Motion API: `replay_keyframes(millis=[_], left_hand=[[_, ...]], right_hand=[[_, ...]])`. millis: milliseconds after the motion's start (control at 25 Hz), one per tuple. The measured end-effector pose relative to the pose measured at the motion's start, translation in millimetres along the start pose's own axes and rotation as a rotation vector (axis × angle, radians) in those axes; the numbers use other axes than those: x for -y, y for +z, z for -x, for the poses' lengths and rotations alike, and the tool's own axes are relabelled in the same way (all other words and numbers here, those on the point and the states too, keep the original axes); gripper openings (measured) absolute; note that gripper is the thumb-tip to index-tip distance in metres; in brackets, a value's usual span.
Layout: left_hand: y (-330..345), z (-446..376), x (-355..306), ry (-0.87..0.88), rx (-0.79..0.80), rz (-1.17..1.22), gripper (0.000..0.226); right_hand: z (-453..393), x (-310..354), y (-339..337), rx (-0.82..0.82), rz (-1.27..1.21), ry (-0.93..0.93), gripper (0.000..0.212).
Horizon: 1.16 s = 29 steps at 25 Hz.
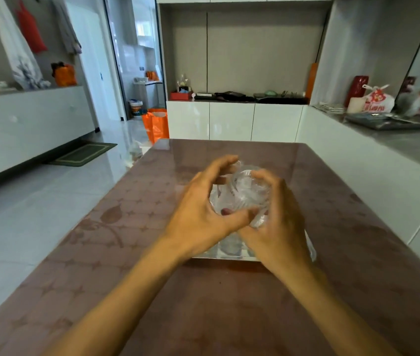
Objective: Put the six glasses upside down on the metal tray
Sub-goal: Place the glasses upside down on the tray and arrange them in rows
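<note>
A clear glass (244,191) is held above the metal tray (226,257), whose near edge shows under the wrists, with both hands cupped round it: the left hand (201,209) has fingers curled over the far side and thumb across the front, and the right hand (278,217) wraps the right side, fingers bent over the top. Both forearms reach forward over a brown patterned table (126,253). Beyond stand white cabinets (232,122), an orange bag (156,124) on the glossy floor (36,214) and a green mat (83,154) at left.
</note>
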<state>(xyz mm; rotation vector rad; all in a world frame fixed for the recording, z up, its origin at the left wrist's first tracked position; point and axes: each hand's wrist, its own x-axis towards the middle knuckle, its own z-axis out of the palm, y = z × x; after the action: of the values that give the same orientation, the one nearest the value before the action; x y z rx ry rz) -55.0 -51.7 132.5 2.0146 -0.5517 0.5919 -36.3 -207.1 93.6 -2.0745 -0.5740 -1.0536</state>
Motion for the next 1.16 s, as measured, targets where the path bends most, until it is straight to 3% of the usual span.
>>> replay_keyframes(millis=[80, 160, 280, 640, 760, 880, 1000, 1080, 1160], left_hand=[[-9.0, -0.2, 24.7, -0.107, -0.173, 0.014, 0.047], [-18.6, 1.7, 54.0, -0.228, -0.343, -0.065, 0.043], [-21.5, 5.8, 90.7, -0.367, -0.383, -0.102, 0.039], [-5.7, 20.6, 151.5, -0.510, -0.210, -0.100, 0.019], [-3.9, 14.0, 171.7, -0.533, -0.109, -0.140, 0.016], [-19.1, 7.0, 195.0, -0.509, 0.089, -0.496, 0.028], [-22.9, 11.8, 206.8, -0.465, 0.199, -0.676, 0.033], [-18.3, 13.8, 214.7, -0.459, 0.209, -0.705, 0.039], [-19.4, 13.9, 221.8, -0.468, 0.196, -0.705, 0.044]], right_hand=[[-0.5, -12.2, -0.4, 0.050, -0.057, 0.162, 0.069], [1.5, -24.4, 6.0, 0.152, -0.056, 0.265, 0.066], [7.2, -39.0, 22.7, 0.260, -0.032, 0.314, 0.064], [24.5, -56.6, 47.2, 0.430, 0.164, 0.294, 0.074], [12.8, -55.6, 35.5, 0.216, 0.091, 0.247, 0.070], [-46.1, -73.2, 27.6, 0.117, 0.133, 0.201, 0.055], [-115.4, -100.6, 50.1, 0.315, 0.240, 0.265, 0.042], [-149.8, -116.1, 75.8, 0.643, 0.274, 0.381, 0.036], [-167.5, -128.2, 104.7, 0.909, 0.328, 0.433, 0.044]])
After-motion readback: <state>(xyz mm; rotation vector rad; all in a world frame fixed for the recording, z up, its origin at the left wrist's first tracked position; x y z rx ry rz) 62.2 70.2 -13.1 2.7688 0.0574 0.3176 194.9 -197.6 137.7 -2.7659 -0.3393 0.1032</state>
